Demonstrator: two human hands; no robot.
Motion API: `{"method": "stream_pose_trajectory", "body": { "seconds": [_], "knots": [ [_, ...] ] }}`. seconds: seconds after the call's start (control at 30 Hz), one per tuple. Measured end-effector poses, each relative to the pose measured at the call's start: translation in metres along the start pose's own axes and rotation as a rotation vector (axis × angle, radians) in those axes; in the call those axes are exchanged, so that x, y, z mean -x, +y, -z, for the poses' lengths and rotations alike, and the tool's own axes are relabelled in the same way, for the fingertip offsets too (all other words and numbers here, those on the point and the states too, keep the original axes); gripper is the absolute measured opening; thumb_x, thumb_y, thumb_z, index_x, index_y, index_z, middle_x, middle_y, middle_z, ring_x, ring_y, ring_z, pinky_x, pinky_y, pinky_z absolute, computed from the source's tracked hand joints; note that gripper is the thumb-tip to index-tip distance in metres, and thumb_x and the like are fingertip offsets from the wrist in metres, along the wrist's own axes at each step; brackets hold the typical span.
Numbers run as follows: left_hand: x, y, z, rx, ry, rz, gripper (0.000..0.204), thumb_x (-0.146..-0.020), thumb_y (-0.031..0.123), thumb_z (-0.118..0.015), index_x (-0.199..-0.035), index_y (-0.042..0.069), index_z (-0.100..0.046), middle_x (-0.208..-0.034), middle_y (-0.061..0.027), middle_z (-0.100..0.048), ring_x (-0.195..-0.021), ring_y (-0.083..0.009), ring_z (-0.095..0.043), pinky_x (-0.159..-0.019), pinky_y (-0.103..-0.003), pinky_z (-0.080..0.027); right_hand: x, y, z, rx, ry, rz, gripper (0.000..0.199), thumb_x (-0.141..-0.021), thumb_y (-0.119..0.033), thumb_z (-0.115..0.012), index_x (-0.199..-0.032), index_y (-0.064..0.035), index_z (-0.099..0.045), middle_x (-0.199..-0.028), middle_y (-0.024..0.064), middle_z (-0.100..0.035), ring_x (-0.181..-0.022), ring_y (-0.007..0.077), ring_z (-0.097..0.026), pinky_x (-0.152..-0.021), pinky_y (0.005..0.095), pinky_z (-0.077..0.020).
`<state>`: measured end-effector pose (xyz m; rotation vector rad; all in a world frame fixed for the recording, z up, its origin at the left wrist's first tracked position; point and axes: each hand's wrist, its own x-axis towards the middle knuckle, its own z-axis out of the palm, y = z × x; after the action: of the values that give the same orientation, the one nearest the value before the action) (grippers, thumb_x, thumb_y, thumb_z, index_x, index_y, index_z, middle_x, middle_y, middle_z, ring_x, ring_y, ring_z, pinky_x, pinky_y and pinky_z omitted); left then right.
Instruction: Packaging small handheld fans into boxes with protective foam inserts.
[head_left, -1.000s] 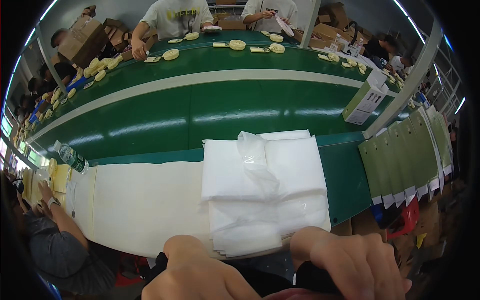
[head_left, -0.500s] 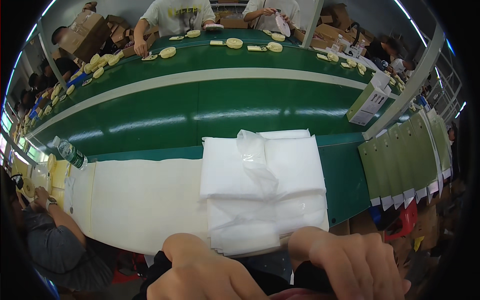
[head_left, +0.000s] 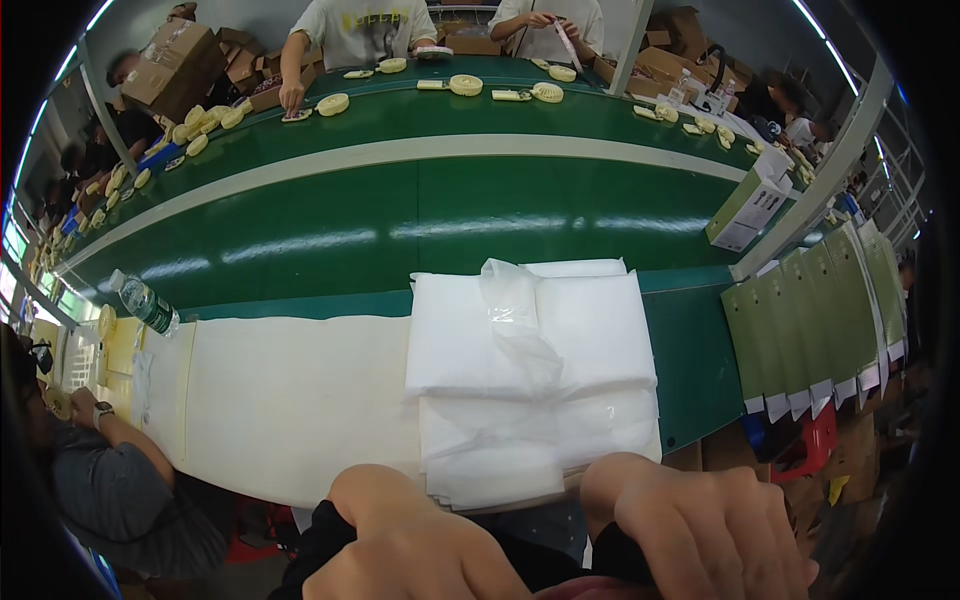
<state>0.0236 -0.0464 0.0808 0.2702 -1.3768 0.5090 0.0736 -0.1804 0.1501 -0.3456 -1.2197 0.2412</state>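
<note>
My left hand (head_left: pixel 415 545) is at the lower edge, back of the hand up, its fingers cut off by the frame. My right hand (head_left: pixel 715 520) is to its right, with the fingers together and curled downward; whatever may be inside them is hidden. Both hands are in front of the near table edge, apart from the stack of white sheets or bags (head_left: pixel 530 390) lying there. A crumpled translucent strip (head_left: pixel 515 325) runs down the middle of that stack. Left of it, a wide off-white sheet (head_left: pixel 300 400) covers the table.
A plastic bottle (head_left: pixel 145 303) lies tilted at the left. Green boxes (head_left: pixel 800 320) stand in a row at right, near an upright white-green box (head_left: pixel 748 205). Beyond, a green conveyor (head_left: pixel 400 115) carries cream fan parts (head_left: pixel 465 86). Co-workers sit across and at left.
My hands stay nearly still while the view shifts slightly. Across the conveyor, a co-worker turns a round piece edge-on. At left, the co-worker's hand has moved a little.
</note>
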Motion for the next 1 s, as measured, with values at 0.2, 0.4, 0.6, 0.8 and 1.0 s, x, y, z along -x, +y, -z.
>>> {"method": "stream_pose_trajectory", "body": {
  "seconds": [0.2, 0.4, 0.6, 0.8, 1.0],
  "knots": [
    [0.01, 0.0, -0.005, 0.07, 0.045, -0.069, 0.031, -0.098, 0.021, -0.039, -0.123, 0.016, -0.058, -0.129, 0.003, -0.055, -0.117, -0.0064, -0.051, -0.095, -0.026, -0.041, 0.01, 0.001, -0.004, 0.202, 0.047, 0.246, 0.038, -0.097, -0.015, -0.032, -0.105, -0.0054, -0.068, -0.106, 0.0037, -0.068, -0.098, 0.0108, -0.064, -0.103, 0.0268, -0.0324],
    [0.022, -0.006, -0.023, 0.152, 0.002, -0.138, 0.032, -0.098, 0.02, -0.038, -0.124, 0.017, -0.057, -0.131, 0.0036, -0.054, -0.119, -0.005, -0.05, -0.095, -0.026, -0.041, 0.022, -0.003, -0.019, 0.359, 0.053, 0.6, 0.038, -0.098, -0.017, -0.032, -0.108, -0.0052, -0.066, -0.108, 0.0027, -0.067, -0.103, 0.0103, -0.061, -0.104, 0.0272, -0.0329],
    [-0.029, -0.034, 0.0, -0.076, -0.132, -0.445, 0.032, -0.097, 0.015, -0.04, -0.124, 0.016, -0.057, -0.133, 0.0048, -0.051, -0.121, -0.0037, -0.046, -0.096, -0.024, -0.041, 0.032, -0.011, -0.028, 0.483, 0.007, 0.962, 0.038, -0.098, -0.018, -0.032, -0.111, -0.0051, -0.065, -0.11, 0.0016, -0.066, -0.108, 0.0097, -0.059, -0.105, 0.0275, -0.0333],
    [-0.043, -0.035, 0.005, -0.419, -0.228, -0.772, 0.033, -0.095, 0.009, -0.042, -0.123, 0.017, -0.058, -0.135, 0.0059, -0.049, -0.124, -0.0038, -0.043, -0.096, -0.023, -0.041, 0.031, -0.022, -0.012, 0.59, -0.15, 1.033, 0.036, -0.097, -0.017, -0.034, -0.125, -0.0112, -0.056, -0.113, -0.0007, -0.065, -0.108, 0.0088, -0.056, -0.102, 0.0273, -0.0365],
    [-0.039, -0.028, -0.006, -0.413, 0.092, -0.807, 0.027, -0.095, 0.016, -0.045, -0.115, 0.017, -0.063, -0.128, 0.0039, -0.056, -0.117, -0.0099, -0.052, -0.093, -0.026, -0.043, 0.016, 0.0, 0.005, -0.119, -0.358, 1.077, 0.026, -0.096, -0.016, -0.041, -0.114, -0.0116, -0.059, -0.106, -0.0014, -0.067, -0.106, 0.0138, -0.055, -0.099, 0.0287, -0.0355]
  ]
}}
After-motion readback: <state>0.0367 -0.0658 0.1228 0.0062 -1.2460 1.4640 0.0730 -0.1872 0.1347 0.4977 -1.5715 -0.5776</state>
